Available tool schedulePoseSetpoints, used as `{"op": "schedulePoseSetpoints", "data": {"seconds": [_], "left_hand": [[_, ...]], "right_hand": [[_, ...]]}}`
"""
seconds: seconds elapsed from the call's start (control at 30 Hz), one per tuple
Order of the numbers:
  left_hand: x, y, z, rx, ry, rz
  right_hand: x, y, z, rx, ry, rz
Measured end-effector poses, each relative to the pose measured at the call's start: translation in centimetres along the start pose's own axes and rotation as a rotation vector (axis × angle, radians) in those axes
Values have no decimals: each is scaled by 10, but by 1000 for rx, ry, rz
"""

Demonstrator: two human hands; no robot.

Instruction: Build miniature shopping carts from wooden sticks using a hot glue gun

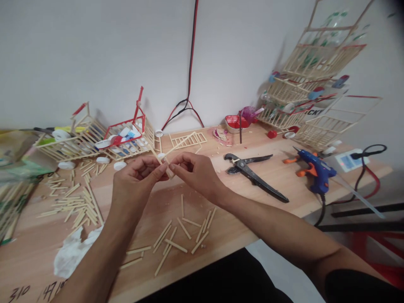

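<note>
While both thumbs press against curled fingers, the left hand and the right hand are closed in a pinch on a wooden stick assembly, slim, pale and angular, which sits between their nearly meeting fingertips. Below the hands, toward the body, straight loose sticks lie at odd angles. Just beyond the fingers rests a flat, ladder-shaped frame. Left of the left hand spreads a heap of short sticks, with crumpled white tissue nearer the body and a red-rimmed slatted cart farther out. Right of the right hand lie dark metal cutters, then a blue glue gun. Smooth grained tabletop shows beneath the right wrist, and its front edge slants under that forearm.
</note>
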State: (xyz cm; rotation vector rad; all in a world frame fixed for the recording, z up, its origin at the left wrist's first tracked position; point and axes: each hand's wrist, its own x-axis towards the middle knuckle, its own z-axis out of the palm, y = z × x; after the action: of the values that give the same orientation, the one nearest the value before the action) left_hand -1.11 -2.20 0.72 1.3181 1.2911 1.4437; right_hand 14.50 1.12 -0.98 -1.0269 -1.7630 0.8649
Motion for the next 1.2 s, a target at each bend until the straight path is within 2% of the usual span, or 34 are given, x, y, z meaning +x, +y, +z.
{"op": "schedulePoseSetpoints", "data": {"seconds": [0.57,0.87,0.97,1.07,1.13,1.2], "left_hand": [[-1,3,-1,26,5,-30],[1,4,-2,37,28,-7],[1,7,-3,22,74,-4],[4,10,-7,22,111,-18],[8,10,-12,20,101,-31],[11,8,-17,2,56,-49]], "right_hand": [[-1,0,-1,-7,-25,5],[-1,-5,-6,-24,27,-18],[0,-8,-14,-24,95,-14],[6,-8,-28,16,238,1],[14,-4,-39,59,370,-14],[22,2,-48,101,437,-15]]}}
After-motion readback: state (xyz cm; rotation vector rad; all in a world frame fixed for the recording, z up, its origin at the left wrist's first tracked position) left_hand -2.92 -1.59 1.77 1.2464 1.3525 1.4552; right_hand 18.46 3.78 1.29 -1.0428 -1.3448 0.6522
